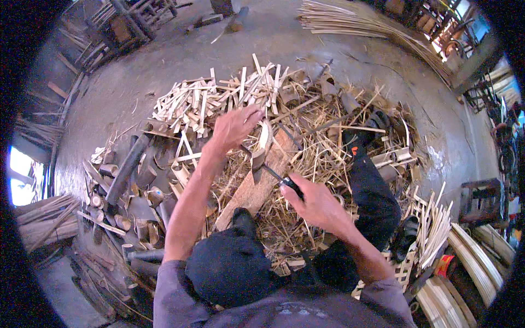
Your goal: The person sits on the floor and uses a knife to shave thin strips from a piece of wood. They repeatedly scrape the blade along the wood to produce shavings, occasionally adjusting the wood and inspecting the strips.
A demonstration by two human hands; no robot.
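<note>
My right hand (316,203) is wrapped round the dark handle of a knife (272,172). Its narrow blade slants up and left across a short curved piece of bamboo (262,145), apparently lodged in it. My left hand (236,129) reaches in from the left, its fingers closed at the far end of that bamboo piece; the fingertips are partly hidden. Under the bamboo lies a long, worn wooden board (249,195), running from between my feet toward the pile of scraps.
Beyond my left hand is a heap of pale split bamboo strips (205,101). Shavings (311,158) surround the board. Cut bamboo tubes (128,169) lie at the left. Long strips (350,24) rest on the floor at the back; more bundled strips (432,235) stand at the right.
</note>
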